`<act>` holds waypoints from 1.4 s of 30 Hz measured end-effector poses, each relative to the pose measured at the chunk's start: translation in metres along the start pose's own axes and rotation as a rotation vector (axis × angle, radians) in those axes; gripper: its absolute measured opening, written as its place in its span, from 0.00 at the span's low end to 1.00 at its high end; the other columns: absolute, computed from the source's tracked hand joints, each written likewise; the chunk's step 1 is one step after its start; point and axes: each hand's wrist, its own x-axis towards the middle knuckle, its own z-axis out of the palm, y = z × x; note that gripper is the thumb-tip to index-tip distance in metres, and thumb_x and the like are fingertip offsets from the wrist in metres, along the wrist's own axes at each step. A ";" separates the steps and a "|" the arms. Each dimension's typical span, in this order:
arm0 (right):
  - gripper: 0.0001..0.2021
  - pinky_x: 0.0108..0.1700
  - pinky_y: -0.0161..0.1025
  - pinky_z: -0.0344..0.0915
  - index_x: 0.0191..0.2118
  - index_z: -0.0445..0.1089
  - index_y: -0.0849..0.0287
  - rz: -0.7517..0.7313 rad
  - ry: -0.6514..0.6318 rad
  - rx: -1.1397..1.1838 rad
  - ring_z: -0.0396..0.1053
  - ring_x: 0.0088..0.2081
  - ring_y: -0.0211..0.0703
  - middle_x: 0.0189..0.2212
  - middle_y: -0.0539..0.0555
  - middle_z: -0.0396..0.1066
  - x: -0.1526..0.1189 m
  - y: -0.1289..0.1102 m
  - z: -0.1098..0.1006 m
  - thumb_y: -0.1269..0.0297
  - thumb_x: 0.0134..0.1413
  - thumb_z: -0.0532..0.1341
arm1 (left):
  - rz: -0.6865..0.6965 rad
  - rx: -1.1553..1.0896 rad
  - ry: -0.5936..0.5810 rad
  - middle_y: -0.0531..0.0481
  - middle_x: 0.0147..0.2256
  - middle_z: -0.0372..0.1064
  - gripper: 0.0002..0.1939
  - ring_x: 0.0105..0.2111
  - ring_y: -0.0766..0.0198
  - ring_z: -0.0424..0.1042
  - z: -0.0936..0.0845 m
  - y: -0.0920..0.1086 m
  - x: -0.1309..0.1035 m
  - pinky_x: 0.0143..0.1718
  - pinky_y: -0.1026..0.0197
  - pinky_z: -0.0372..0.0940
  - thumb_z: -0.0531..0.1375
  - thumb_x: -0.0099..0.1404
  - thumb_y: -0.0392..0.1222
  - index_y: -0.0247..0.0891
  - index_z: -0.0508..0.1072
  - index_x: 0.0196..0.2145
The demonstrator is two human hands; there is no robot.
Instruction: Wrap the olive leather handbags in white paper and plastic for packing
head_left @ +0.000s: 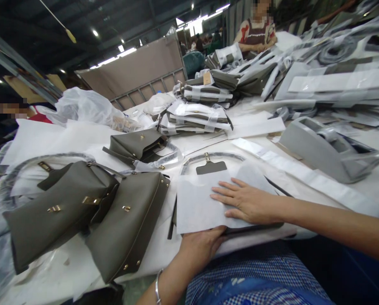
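Observation:
A dark olive handbag (211,168) lies in front of me, mostly hidden under a white sheet of paper (192,199). Its flap with a gold clasp and its wrapped handle show beyond the sheet's far edge. My right hand (245,201) is flat on the paper, fingers spread. At the near edge of the bag, my left hand (202,245) is closed around the border, its fingertips partly hidden. Two more olive handbags, one farther left (59,203) and one nearer (129,220), lean together on the left. A smaller olive bag (134,146) rests behind them.
Stacked wrapped bags (196,116) stand at the back centre. A grey tape dispenser (329,148) sits on the right beside a long white strip (291,171). Clear plastic (84,106) is heaped at the back left. A co-worker (256,31) is across the table; another person is far left.

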 end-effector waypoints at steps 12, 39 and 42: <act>0.29 0.69 0.60 0.39 0.70 0.51 0.49 -0.017 0.128 -0.089 0.48 0.70 0.55 0.69 0.56 0.54 -0.010 -0.014 0.002 0.47 0.68 0.51 | 0.193 0.108 0.270 0.42 0.43 0.78 0.17 0.39 0.51 0.79 -0.021 0.014 -0.011 0.39 0.52 0.76 0.54 0.71 0.38 0.41 0.71 0.55; 0.15 0.62 0.57 0.60 0.55 0.70 0.55 -0.091 0.267 0.011 0.67 0.51 0.49 0.47 0.57 0.71 -0.017 -0.008 0.000 0.64 0.66 0.58 | 0.094 0.122 0.069 0.43 0.70 0.46 0.30 0.70 0.51 0.46 -0.041 -0.023 0.023 0.68 0.40 0.47 0.48 0.75 0.56 0.45 0.52 0.69; 0.14 0.60 0.53 0.63 0.55 0.70 0.57 -0.132 0.253 0.015 0.67 0.50 0.48 0.47 0.58 0.72 -0.017 -0.008 0.002 0.65 0.66 0.57 | 0.072 0.130 0.094 0.41 0.70 0.46 0.32 0.70 0.49 0.45 -0.037 -0.020 0.012 0.68 0.39 0.46 0.49 0.74 0.57 0.44 0.50 0.70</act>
